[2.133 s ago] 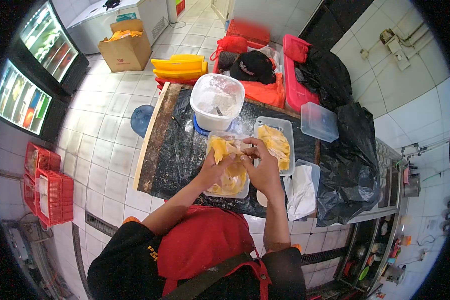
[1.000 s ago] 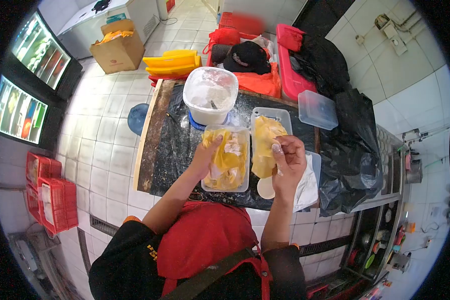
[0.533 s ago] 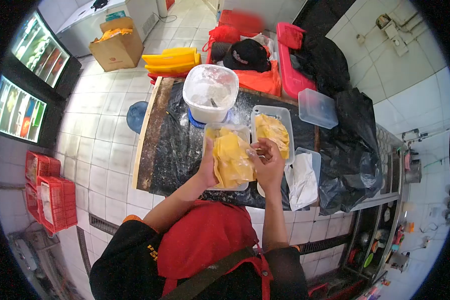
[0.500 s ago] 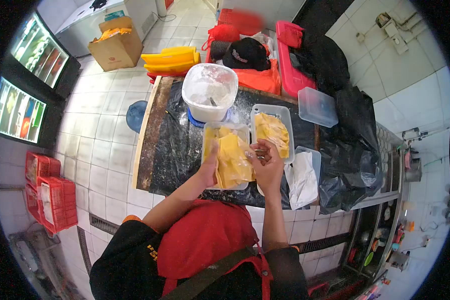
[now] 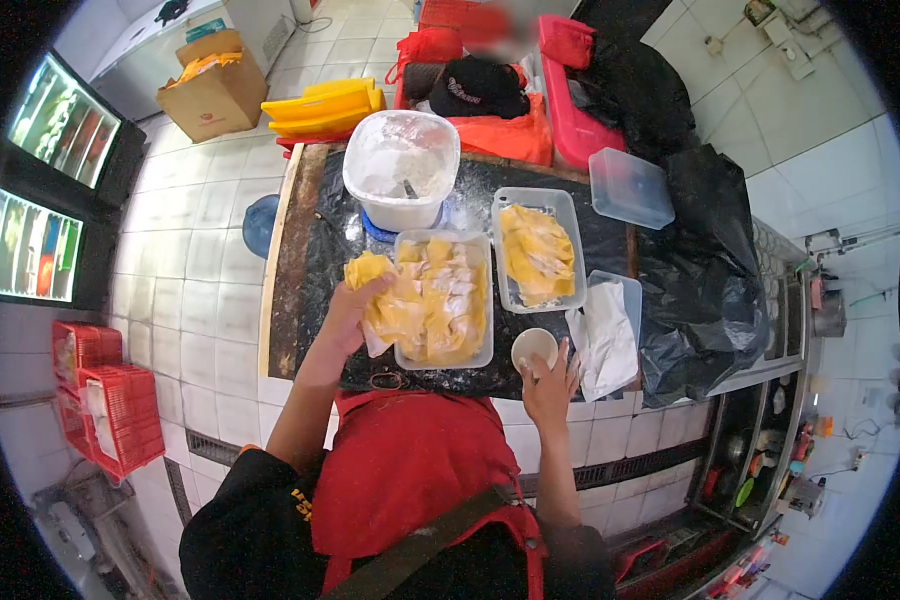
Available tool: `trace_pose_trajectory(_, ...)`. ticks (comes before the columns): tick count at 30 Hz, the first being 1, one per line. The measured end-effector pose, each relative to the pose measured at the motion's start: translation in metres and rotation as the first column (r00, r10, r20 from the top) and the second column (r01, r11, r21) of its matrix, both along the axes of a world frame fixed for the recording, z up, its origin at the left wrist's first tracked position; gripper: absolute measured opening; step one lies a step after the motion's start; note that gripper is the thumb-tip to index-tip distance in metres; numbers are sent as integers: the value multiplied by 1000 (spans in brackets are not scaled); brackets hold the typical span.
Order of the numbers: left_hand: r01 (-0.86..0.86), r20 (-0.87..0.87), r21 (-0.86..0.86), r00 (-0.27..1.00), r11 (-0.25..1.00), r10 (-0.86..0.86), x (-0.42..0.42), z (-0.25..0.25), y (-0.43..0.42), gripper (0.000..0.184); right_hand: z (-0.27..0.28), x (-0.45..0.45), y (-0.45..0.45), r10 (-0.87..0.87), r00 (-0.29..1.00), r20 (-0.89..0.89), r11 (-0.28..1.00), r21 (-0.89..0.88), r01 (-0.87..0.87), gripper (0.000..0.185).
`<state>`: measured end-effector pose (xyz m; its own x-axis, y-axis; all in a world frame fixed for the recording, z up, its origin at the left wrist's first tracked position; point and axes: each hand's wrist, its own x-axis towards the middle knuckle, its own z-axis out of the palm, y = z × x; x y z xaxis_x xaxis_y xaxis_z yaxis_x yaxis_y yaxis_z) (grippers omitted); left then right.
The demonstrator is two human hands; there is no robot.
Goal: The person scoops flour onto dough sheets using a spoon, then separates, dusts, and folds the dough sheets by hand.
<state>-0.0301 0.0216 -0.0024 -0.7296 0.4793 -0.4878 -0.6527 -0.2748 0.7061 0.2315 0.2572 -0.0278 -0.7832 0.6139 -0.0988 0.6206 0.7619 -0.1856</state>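
My left hand (image 5: 348,308) grips a bunch of floured yellow sheets (image 5: 393,308) at the left edge of a clear container (image 5: 489,340). More yellow sheets (image 5: 442,305) fill that container. My right hand (image 5: 547,388) has its fingers apart at the near rim of a small round bowl (image 5: 534,346); the fingertips touch or overlap it. A second clear container (image 5: 508,296) to the right holds folded yellow sheets (image 5: 537,255). Behind them stands a white tub (image 5: 402,212) of white powder with a utensil in it.
White cloth or paper (image 5: 603,345) lies right of the bowl. An empty clear box (image 5: 630,188) stands farther back, beside black plastic (image 5: 705,290). A black cap (image 5: 478,88), red bags and yellow trays (image 5: 322,110) are behind the black-covered table (image 5: 315,250).
My left hand has moved left, carrying yellow sheets partly out over the container's side. My right hand has left the sheets and come down to the small bowl. The view has shifted slightly.
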Motion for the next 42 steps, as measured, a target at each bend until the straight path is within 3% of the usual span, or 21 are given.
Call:
trace_pose_trajectory(1,29,-37,-8,999,1000,-29,3,2,1,29,7,-8,0,1,1000,0,1000,-4,-1,40)
trace_pose_trajectory(3,57,-76,-18,995,998,-58,12,13,7,29,25,-36,4,60,943,-328,929,-326,-173,36)
trace_pose_trajectory(5,81,-102,-134,990,988,-95,24,34,20,31,74,-71,-16,71,856,-512,851,-417,-320,38)
trace_pose_trajectory(6,81,-105,-134,990,988,-95,29,34,24,31,85,-84,-22,70,854,-515,852,-415,-320,38)
trace_pose_trajectory(8,59,-201,-89,977,994,-76,38,34,28,28,96,-106,-32,259,660,-705,738,-296,-607,37)
trace_pose_trajectory(12,101,-182,-70,977,992,-112,45,52,29,27,88,-132,-40,444,687,-575,803,-84,-590,37)
trace_pose_trajectory(14,62,-161,-63,984,996,-71,45,46,29,27,69,-136,-35,242,766,-595,709,-431,-558,41)
trace_pose_trajectory(16,28,-131,-60,991,998,-36,46,39,27,26,57,-133,-44,182,754,-631,672,-480,-564,39)
trace_pose_trajectory(18,53,-157,-102,985,993,-69,44,35,27,29,50,-129,-52,-125,873,-471,525,-778,-345,32)
trace_pose_trajectory(19,52,-157,-102,985,993,-68,43,29,25,29,50,-127,-52,-124,874,-471,525,-778,-345,32)
trace_pose_trajectory(21,189,-225,-244,943,951,-245,38,14,22,35,54,-124,-48,163,798,-580,789,-408,-458,32)
trace_pose_trajectory(22,192,-222,-243,943,951,-247,37,8,22,35,53,-125,-49,161,800,-578,790,-410,-456,32)
trace_pose_trajectory(24,295,-147,-282,927,913,-345,38,2,23,37,50,-131,-51,-188,871,-453,548,-785,-290,33)
trace_pose_trajectory(25,296,-147,-282,927,913,-346,38,9,26,37,41,-133,-47,-189,871,-453,548,-785,-289,33)
trace_pose_trajectory(27,297,-2,-198,953,934,-303,38,24,32,38,26,-140,-36,-196,893,-404,362,-877,-317,36)
trace_pose_trajectory(30,366,-133,-182,910,913,-392,37,12,23,40,26,-160,-22,-224,893,-390,251,-909,-334,31)
trace_pose_trajectory(34,344,-231,-360,868,867,-440,27,9,2,43,5,-215,1,-209,837,-505,290,-850,-440,29)
trace_pose_trajectory(36,284,-231,-364,895,887,-382,28,9,-10,42,-14,-242,13,29,843,-537,443,-749,-493,26)
trace_pose_trajectory(37,282,-235,-365,894,887,-381,29,4,-16,42,-22,-248,14,154,873,-463,618,-644,-451,22)
trace_pose_trajectory(39,145,70,-47,987,988,-141,25,-4,-26,38,-35,-250,5,160,850,-501,625,-615,-480,21)
trace_pose_trajectory(42,-13,38,114,999,993,9,25,0,-34,36,-36,-247,-8,198,865,-462,685,-566,-459,19)
